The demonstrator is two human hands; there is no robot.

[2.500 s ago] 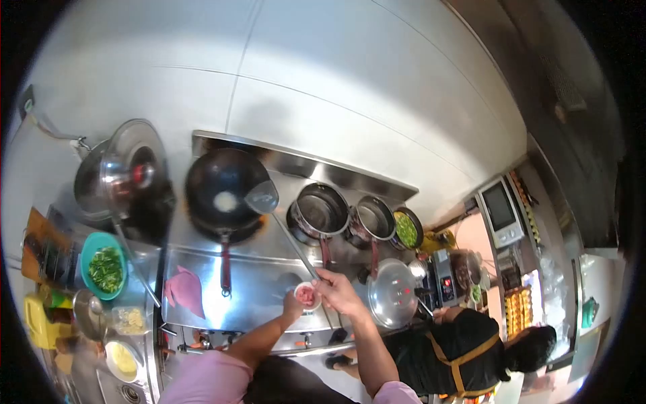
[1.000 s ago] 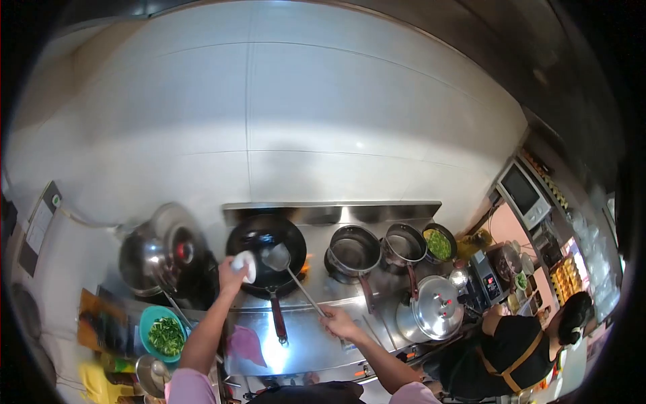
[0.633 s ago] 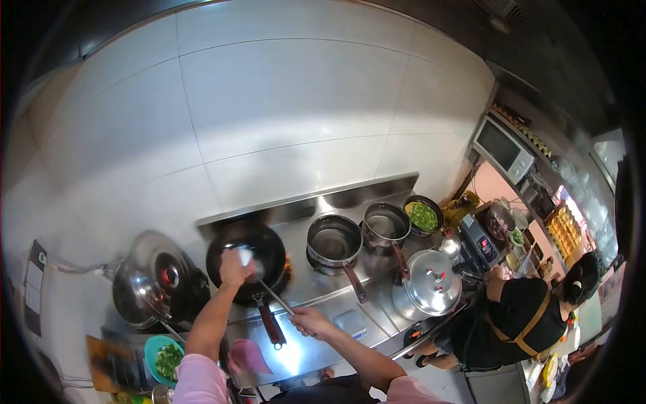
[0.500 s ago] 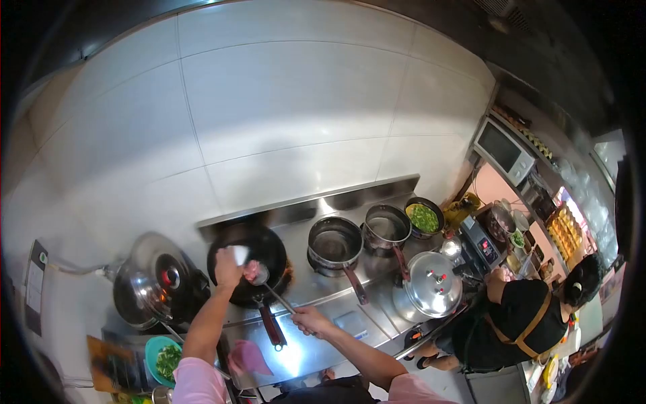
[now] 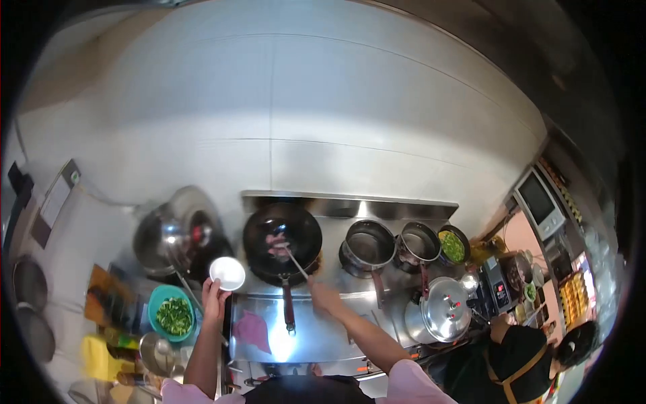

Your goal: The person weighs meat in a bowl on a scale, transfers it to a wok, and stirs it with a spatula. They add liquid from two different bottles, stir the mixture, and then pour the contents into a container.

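My left hand [image 5: 213, 300] grips a small white bowl [image 5: 227, 273] by its rim, to the left of the black wok [image 5: 306, 232]. The bowl's inside looks bare. Closed round the handle of a metal ladle [image 5: 298, 263] is my right hand [image 5: 325, 297]. The ladle's head reaches into the wok, at pieces of pink raw meat [image 5: 276, 244]. The wok's long handle [image 5: 289, 310] points toward me. A pink cloth [image 5: 252, 332] lies on the steel counter below my hands.
Two saucepans [image 5: 368, 244] [image 5: 418, 243] and a pan of greens [image 5: 452, 247] stand right of the wok. Nearer are a lidded pressure cooker [image 5: 445, 310] and a co-worker [image 5: 525, 360]. On the left are a large shiny pot [image 5: 153, 242] and a teal bowl of chopped greens [image 5: 156, 328].
My left hand has drawn the white bowl from above the wok to its left side. Meat now lies in the wok instead of at the ladle's head. The view has turned left.
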